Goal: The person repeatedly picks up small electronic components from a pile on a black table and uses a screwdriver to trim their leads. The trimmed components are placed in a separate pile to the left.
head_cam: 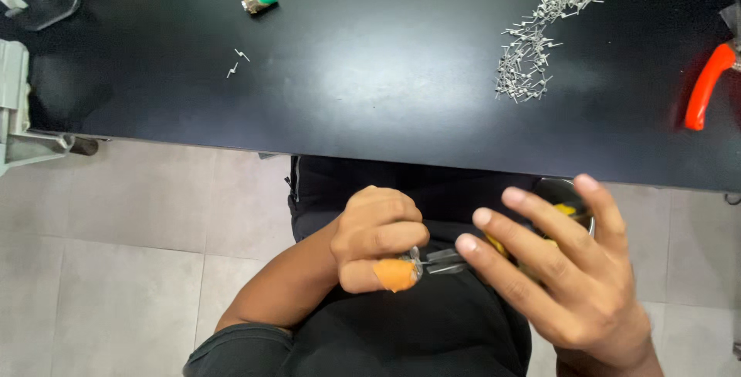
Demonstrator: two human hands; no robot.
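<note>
Both hands are working below the table edge, over the lap.

Left hand [378, 238] is clenching around a small metal tool [436, 261], orange cover on one fingertip; right hand [567, 273] is spread loose, fingers touching the tool's tip, over a metal bowl [575, 192] with yellow bits inside. To do it well: keeping the tip steady and directly above the bowl looks key. Count on the black table [370, 60]: one heap of metal pins [540, 30], too many to count; two stray pins [238, 62]; one green-capped part [259, 0]; one orange-handled tool [706, 84].
</note>
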